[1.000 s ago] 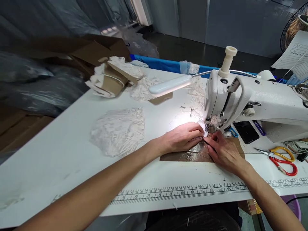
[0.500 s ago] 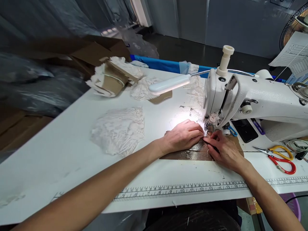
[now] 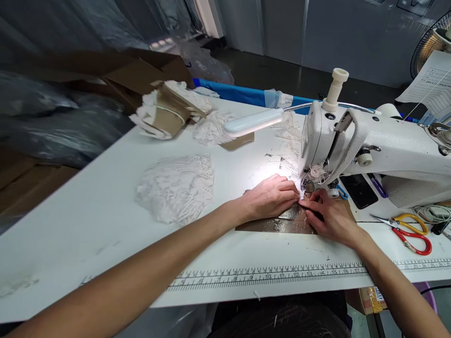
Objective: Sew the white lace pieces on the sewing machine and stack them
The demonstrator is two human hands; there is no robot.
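Beside the sewing machine (image 3: 352, 136), left hand (image 3: 269, 198) and right hand (image 3: 331, 216) remain stationary, maintaining work position, fingers (image 3: 287, 195) of indeterminable grip.

On the table (image 3: 105, 197), a ruler scale (image 3: 282, 276) — 10, 12, 13, 15.

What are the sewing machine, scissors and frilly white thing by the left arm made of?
Sewing machine: probably painted metal; it's glossy white.
Scissors: gleaming blades suggest metal; smooth, bright handles look plastic.
Frilly white thing: matte cloth, judging by its gathers and tiny holes; fibre unclear.
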